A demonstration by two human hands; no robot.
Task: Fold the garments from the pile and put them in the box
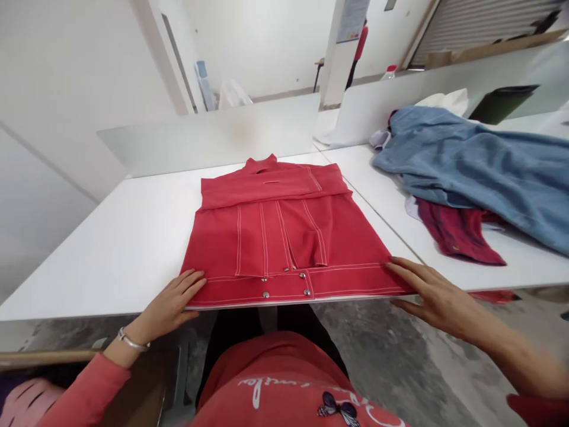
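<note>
Red jacket (267,237) folded flat at the bench's near edge

The jacket lies on the white bench (111,261), collar pointing away from the person and hem band flush with the near edge. Four metal snaps (302,276) show on that band. The left hand (166,302) rests on the lower left corner, its fingers (189,283) slightly spread and flat, pinching nothing. The right hand (433,293) lies on the lower right corner, its fingers (413,274) close together and extended, also not pinching.

To the left, a wide stretch of bench runs beyond the jacket. To the right, the jacket's corner nearly reaches the seam (382,219) between two bench tops. Past that seam, just apart from the jacket, lie two heaped garments: one blue denim shirt (471,172) over one dark red garment (457,231). Behind them are one white cloth (444,102) and one dark green folder (502,104). Two frosted divider panels (208,139) stand along the bench's far side.
</note>
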